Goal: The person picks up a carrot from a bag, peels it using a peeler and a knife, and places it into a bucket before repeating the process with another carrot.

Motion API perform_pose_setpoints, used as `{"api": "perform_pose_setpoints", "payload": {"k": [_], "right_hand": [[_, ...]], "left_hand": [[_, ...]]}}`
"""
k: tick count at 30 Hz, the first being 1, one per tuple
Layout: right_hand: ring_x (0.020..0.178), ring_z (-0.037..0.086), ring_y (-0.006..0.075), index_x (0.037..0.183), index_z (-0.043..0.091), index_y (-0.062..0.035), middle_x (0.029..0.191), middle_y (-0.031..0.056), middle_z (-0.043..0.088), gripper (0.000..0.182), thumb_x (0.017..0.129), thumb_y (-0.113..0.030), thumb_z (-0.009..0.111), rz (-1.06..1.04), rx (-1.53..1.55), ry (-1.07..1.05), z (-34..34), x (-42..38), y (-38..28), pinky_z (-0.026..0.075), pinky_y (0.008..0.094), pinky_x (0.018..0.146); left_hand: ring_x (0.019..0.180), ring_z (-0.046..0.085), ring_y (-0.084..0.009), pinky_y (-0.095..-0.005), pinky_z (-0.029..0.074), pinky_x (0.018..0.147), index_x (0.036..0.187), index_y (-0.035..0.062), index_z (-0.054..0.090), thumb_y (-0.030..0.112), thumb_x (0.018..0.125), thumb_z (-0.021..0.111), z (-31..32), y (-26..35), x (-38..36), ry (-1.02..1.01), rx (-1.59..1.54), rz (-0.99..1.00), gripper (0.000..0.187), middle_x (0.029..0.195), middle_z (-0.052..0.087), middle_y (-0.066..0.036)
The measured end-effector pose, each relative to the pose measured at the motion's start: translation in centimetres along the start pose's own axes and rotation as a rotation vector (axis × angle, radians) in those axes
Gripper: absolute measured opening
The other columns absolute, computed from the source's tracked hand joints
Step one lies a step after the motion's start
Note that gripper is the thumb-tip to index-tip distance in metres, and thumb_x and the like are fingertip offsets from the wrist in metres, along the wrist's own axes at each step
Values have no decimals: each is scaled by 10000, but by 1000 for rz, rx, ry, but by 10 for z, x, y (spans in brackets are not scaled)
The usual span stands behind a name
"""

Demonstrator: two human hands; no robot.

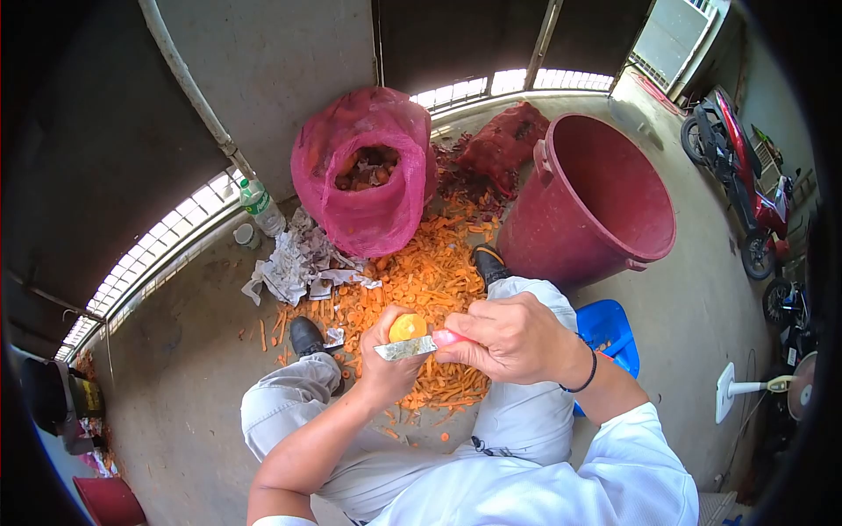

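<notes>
My left hand (386,361) is closed around a carrot (407,328), its round yellow-orange end facing up. In my right hand (519,340), the fingers wrap round the pink handle of a knife (405,348). The flat blade, smeared with bits, lies across the near side of the carrot's end, close by the left fingers. Below both hands, a heap of orange carrot peelings (438,263) spreads over the floor between my feet.
Ahead stands an open pink mesh sack (360,215) with brownish-orange produce inside. A large dark-red bin (548,223) is beyond my right knee, a blue plastic stool (610,329) beside my right leg. Crumpled paper (294,263) and a bottle (260,209) lie left of the sack.
</notes>
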State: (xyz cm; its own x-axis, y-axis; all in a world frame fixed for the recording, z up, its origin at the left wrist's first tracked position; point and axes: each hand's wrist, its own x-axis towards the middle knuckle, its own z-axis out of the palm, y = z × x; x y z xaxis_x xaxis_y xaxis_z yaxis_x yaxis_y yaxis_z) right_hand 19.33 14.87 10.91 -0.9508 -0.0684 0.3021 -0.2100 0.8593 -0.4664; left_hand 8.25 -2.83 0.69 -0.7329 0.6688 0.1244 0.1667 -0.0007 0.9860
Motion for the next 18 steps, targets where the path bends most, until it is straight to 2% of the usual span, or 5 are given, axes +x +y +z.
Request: {"api": "perform_pose_setpoints", "payload": {"k": [5, 6, 11, 13, 18], "right_hand": [[576, 620, 260, 889, 710, -115, 690, 71, 610, 250, 946, -358, 711, 4, -184, 143, -4, 7, 31, 496, 408, 505], [635, 642, 280, 872, 700, -98, 709, 86, 632, 251, 948, -337, 712, 156, -70, 165, -6, 9, 40, 512, 425, 539], [686, 674, 296, 902, 717, -61, 761, 109, 676, 269, 929, -327, 743, 191, -84, 149, -6, 0, 27, 531, 407, 574], [709, 690, 307, 959, 729, -39, 809, 130, 704, 269, 926, -304, 760, 122, 175, 219, 3, -2, 22, 541, 370, 594], [779, 703, 150, 1140, 699, 15, 904, 124, 735, 566, 785, -373, 907, 310, 522, 104, 20, -2, 16, 546, 293, 698]], "left_hand": [[700, 624, -119, -292, 514, 661, 987, 56, 610, 56, 841, 805, -1, -1, 0, 82, 95, 148, 244, 787, 655, -36], [700, 624, -119, -292, 514, 661, 987, 56, 610, 56, 841, 805, -1, 0, -1, 86, 94, 150, 244, 787, 655, -36], [688, 616, -130, -298, 517, 660, 959, 58, 609, 81, 866, 791, 5, -4, 1, 71, 44, 63, 206, 779, 641, -44], [694, 633, -150, -307, 523, 662, 970, 60, 606, 88, 865, 795, 5, -2, 4, 56, 60, 77, 218, 788, 647, -54], [728, 673, -227, -332, 537, 671, 1013, 66, 595, 106, 852, 808, 3, 2, 8, 37, 260, 198, 270, 855, 659, -88]]}}
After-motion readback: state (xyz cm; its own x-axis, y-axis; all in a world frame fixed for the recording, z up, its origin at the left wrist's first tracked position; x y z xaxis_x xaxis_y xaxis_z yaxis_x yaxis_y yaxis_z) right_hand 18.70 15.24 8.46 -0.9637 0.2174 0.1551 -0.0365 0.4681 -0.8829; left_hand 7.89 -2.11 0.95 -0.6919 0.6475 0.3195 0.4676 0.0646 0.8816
